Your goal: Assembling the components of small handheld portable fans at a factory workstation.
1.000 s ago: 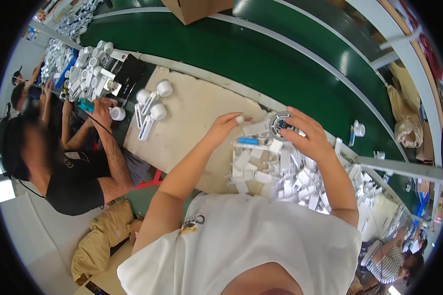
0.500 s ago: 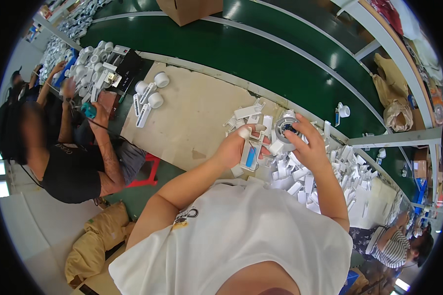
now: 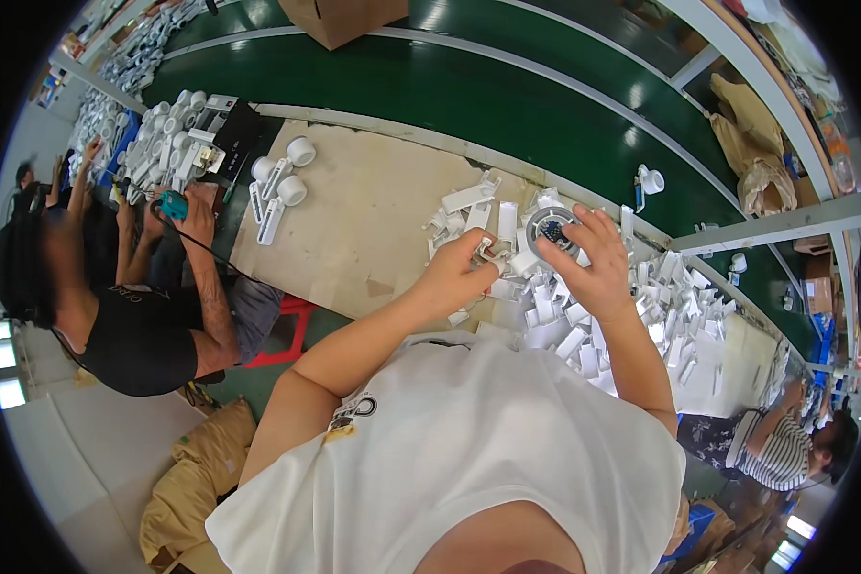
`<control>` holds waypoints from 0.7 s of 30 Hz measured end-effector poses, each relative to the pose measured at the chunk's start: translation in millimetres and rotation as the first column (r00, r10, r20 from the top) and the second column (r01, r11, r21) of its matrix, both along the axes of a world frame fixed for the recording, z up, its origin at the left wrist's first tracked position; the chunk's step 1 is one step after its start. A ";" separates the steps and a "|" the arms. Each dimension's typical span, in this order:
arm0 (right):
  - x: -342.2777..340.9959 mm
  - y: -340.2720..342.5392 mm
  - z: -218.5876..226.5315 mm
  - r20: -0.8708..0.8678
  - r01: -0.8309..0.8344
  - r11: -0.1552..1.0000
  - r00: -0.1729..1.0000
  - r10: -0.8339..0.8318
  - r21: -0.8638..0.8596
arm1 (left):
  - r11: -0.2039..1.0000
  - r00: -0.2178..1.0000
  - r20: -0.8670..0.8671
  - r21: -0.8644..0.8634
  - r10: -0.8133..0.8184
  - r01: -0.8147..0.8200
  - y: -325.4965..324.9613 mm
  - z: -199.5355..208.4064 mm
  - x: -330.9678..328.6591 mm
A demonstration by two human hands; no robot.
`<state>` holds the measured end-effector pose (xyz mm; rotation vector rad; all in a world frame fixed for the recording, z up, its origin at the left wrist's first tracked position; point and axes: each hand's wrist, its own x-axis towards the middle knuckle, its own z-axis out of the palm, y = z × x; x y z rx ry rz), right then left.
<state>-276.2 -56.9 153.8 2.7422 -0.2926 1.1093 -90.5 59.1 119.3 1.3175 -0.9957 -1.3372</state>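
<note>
1. I count one round grey unit (image 3: pixel 548 217), at the white heap's (image 3: pixel 571 342) far edge; three white lamp heads (image 3: pixel 292 190) left of that heap;
2. The unit shows a pale rim, dark centre;
3. My left hand (image 3: pixel 464 273) pinches one small white part (image 3: pixel 489 247); my right hand (image 3: pixel 595 263) spreads at the unit's rim; whether it grips, I cannot tell.

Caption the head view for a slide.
Left hand holding a white part, right hand at a round grey unit, white pieces nearby.

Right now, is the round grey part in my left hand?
No, the right hand holds the round grey part; the left hand holds a small white piece.
</note>
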 end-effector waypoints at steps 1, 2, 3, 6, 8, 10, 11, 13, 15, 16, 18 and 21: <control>-0.4 0.8 0.6 -0.005 0.010 1.000 1.000 -0.010 -0.001 | 1.000 0.999 0.043 -0.013 0.025 -0.025 0.1 0.9 -2.1; -1.1 2.8 2.9 -0.023 0.019 1.000 1.000 -0.018 0.009 | 0.998 0.993 0.110 -0.049 0.034 -0.028 0.3 -2.4 -2.0; -0.6 5.3 3.7 -0.031 0.032 0.999 0.999 -0.032 0.017 | 0.999 0.978 0.207 -0.035 0.020 -0.013 -0.6 -11.2 -0.7; -2.9 5.4 3.3 -0.094 0.071 0.996 0.993 -0.065 0.057 | 0.999 0.934 0.357 -0.048 -0.006 0.025 -2.2 -8.5 -0.8; -6.3 6.7 4.0 -0.139 0.078 0.928 0.990 -0.028 0.363 | 0.996 0.896 0.440 -0.012 -0.069 0.083 -4.4 2.4 1.5; -9.5 5.7 7.4 -0.167 0.095 0.764 0.986 0.017 0.639 | 0.989 0.847 0.514 0.034 -0.139 0.142 -9.7 9.3 5.4; -9.3 0.9 10.4 -0.109 0.019 0.532 0.984 0.138 0.846 | 0.982 0.800 0.575 0.032 -0.170 0.186 -13.6 9.6 7.8; -6.9 -12.8 13.8 -0.056 -0.023 0.263 0.956 0.288 0.965 | 0.967 0.747 0.626 0.051 -0.224 0.248 -22.4 4.9 10.0; 0.2 -31.2 19.5 -0.178 0.036 0.321 0.887 0.427 0.946 | 0.947 0.638 0.745 -0.030 -0.193 0.321 -25.4 -1.9 9.0; 2.8 -37.4 14.9 -0.153 0.044 0.240 0.877 0.455 0.970 | 0.941 0.594 0.772 0.015 -0.226 0.339 -27.3 1.6 8.7; 8.5 -45.2 16.4 -0.201 0.096 0.232 0.848 0.491 0.968 | 0.936 0.636 0.711 0.090 -0.300 0.341 -28.1 9.2 9.0; 18.6 -44.8 7.6 -0.187 0.056 0.268 0.847 0.497 0.962 | 0.938 0.716 0.613 0.138 -0.334 0.319 -25.3 2.1 13.5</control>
